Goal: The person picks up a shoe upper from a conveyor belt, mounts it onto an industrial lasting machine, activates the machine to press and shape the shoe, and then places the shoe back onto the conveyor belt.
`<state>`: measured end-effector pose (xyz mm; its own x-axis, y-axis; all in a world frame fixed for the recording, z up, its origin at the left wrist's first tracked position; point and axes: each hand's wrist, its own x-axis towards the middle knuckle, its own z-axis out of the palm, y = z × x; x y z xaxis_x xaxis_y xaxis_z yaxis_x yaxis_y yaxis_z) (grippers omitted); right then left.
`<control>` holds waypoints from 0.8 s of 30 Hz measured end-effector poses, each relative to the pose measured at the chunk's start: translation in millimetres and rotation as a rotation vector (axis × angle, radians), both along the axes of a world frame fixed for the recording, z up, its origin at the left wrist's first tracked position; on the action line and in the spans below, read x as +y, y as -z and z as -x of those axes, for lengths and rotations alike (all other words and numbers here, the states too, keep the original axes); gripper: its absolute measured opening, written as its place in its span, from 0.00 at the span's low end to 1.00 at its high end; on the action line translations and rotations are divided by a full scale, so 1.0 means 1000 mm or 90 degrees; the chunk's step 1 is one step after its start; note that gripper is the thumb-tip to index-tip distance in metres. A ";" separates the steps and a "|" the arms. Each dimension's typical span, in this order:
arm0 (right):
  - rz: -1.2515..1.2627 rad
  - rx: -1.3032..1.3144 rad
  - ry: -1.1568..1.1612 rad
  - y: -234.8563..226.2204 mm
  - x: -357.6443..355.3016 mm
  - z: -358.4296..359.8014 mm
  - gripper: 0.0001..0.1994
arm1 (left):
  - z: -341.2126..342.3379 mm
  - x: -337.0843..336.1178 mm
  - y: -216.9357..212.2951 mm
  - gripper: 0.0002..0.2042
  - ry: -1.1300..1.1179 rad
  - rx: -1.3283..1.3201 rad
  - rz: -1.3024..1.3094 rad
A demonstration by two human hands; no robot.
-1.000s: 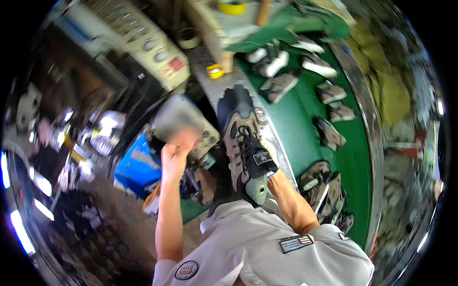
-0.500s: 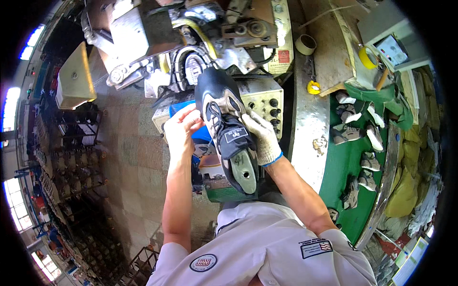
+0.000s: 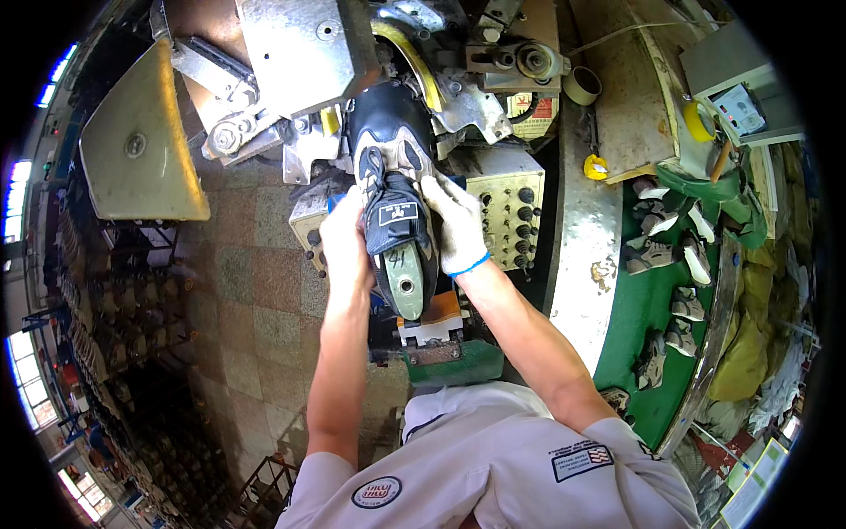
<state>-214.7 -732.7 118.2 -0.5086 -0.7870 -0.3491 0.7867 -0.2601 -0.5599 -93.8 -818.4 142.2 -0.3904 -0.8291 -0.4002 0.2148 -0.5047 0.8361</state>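
A black and beige shoe upper (image 3: 394, 163) sits on a green shoe last (image 3: 405, 284), its toe pointing away from me into the metal jaws of a machine (image 3: 445, 84). My bare left hand (image 3: 346, 238) wraps round the left side of the shoe. On the other side my right hand (image 3: 456, 222), in a white knit glove with a blue cuff, grips it near the laces. Both hands are closed on the shoe. Its toe lies under the machine's upper parts and is partly hidden by them.
A control box (image 3: 507, 207) with black knobs stands behind my right hand. To the right, several shoes (image 3: 652, 254) lie on a green surface (image 3: 636, 331) beside a metal ledge (image 3: 582, 264). A beige machine cover (image 3: 141, 145) juts out at left. Tape rolls (image 3: 582, 85) rest at upper right.
The shoe has moved forward and slightly left, its toe going in among the machine's jaws, and it is now straighter. My left hand has closed against its side.
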 end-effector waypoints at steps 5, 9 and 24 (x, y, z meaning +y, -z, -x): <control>-0.017 0.010 0.010 -0.001 -0.003 -0.004 0.14 | -0.001 0.014 0.019 0.22 0.054 0.067 -0.174; -0.033 0.031 0.017 0.010 -0.006 -0.002 0.13 | 0.001 0.010 0.035 0.23 0.059 0.061 -0.141; -0.078 0.043 0.018 0.036 -0.017 -0.010 0.13 | -0.001 0.008 0.060 0.21 0.052 -0.017 0.162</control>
